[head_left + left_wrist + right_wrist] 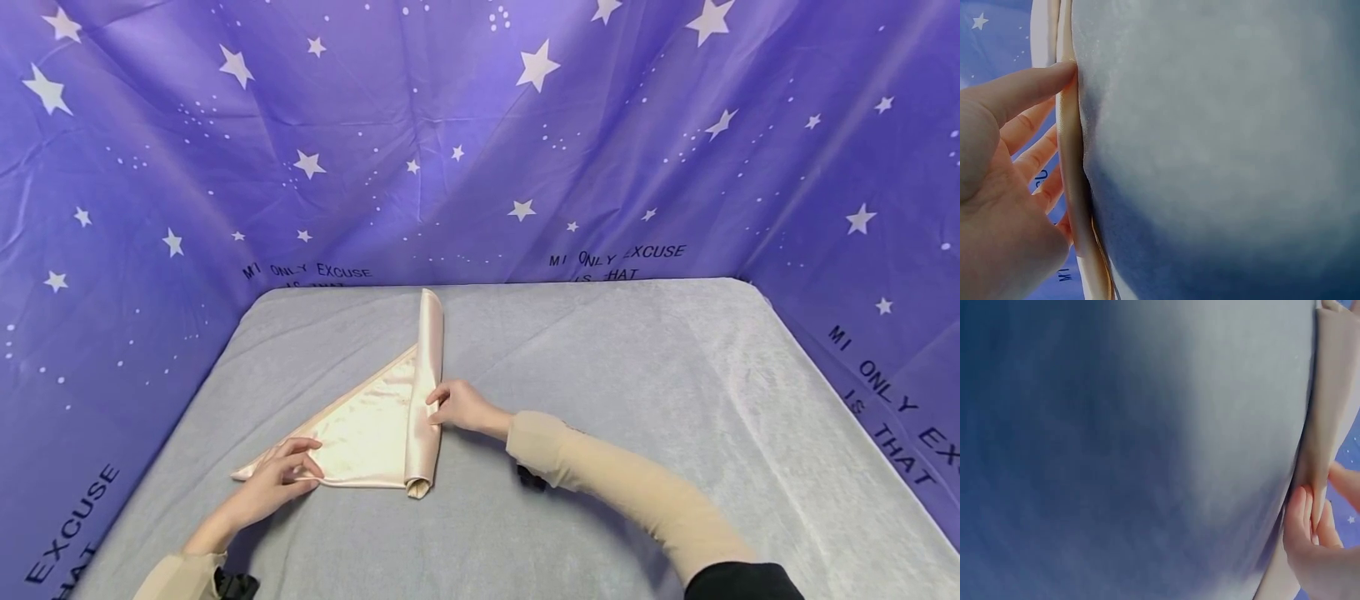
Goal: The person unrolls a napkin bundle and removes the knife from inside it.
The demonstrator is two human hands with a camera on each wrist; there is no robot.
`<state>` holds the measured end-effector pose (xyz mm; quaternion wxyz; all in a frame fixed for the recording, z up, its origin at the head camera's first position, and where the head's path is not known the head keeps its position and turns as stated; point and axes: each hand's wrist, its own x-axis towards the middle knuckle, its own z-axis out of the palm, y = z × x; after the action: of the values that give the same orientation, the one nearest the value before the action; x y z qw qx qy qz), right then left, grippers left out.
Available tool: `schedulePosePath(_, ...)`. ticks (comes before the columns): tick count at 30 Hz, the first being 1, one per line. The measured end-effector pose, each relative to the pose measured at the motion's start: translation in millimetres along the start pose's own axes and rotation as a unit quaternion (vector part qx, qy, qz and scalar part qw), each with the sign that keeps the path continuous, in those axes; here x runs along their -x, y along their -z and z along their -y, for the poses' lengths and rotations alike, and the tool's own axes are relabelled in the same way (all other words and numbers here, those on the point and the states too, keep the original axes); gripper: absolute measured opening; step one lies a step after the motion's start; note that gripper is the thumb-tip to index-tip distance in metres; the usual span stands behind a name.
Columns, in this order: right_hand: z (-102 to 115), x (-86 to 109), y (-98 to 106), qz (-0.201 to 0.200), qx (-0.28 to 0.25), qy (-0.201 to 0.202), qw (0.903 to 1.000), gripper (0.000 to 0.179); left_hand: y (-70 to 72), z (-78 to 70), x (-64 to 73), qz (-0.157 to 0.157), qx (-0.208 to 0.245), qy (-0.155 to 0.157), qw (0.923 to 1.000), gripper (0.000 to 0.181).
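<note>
A shiny pale-pink satin cloth [367,433] lies on the table as a triangle, its right side wound into a long roll [429,350] pointing away from me. My right hand [465,407] pinches the roll about midway along; in the right wrist view a fold of the cloth [1329,381] is caught between the fingers and thumb of that hand [1322,550]. Over the triangle's narrow left end, my left hand [273,482] rests with its fingers spread. The left wrist view shows that hand's thumb [1035,87] touching the cloth's near edge [1071,156], its other fingers fairly straight.
Grey plush fabric [600,358] covers the table. A purple curtain [465,108] with white stars and black lettering hangs behind it and along both sides. Dark devices sit at both wrists, below the beige sleeves [630,479].
</note>
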<state>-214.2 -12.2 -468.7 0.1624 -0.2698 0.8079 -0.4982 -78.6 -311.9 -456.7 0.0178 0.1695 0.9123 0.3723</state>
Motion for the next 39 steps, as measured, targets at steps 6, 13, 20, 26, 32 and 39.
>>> schedulePosePath(6, -46, -16.0, -12, -0.032, -0.021, -0.047, 0.9981, 0.026, -0.6, -0.4, 0.3, -0.005, 0.006, -0.004, 1.0000, 0.011)
schedulePosePath(13, -249, -102.1, -60, -0.057, -0.039, -0.024, 0.9973, 0.043, -2.1, 0.9, 0.6, -0.012, 0.004, -0.016, 0.9998, 0.012)
schedulePosePath(20, -219, -87.9, -51, -0.051, -0.015, -0.035, 0.9980, 0.036, -2.3, 0.7, 0.8, -0.012, 0.006, -0.017, 0.9998, 0.012)
schedulePosePath(26, 7, 14.7, 5, -0.025, -0.012, -0.066, 0.9974, 0.019, -2.2, 1.2, 1.2, -0.009, 0.013, -0.016, 0.9997, 0.012)
schedulePosePath(32, 40, 26.9, 17, -0.002, 0.053, -0.040, 0.9978, 0.019, -1.8, -0.3, 1.6, -0.010, 0.000, -0.013, 0.9999, 0.013)
schedulePosePath(39, 41, 18.3, 19, 0.011, 0.094, 0.006, 0.9955, 0.018, -2.2, 0.4, 1.4, -0.018, -0.007, -0.025, 0.9995, 0.014)
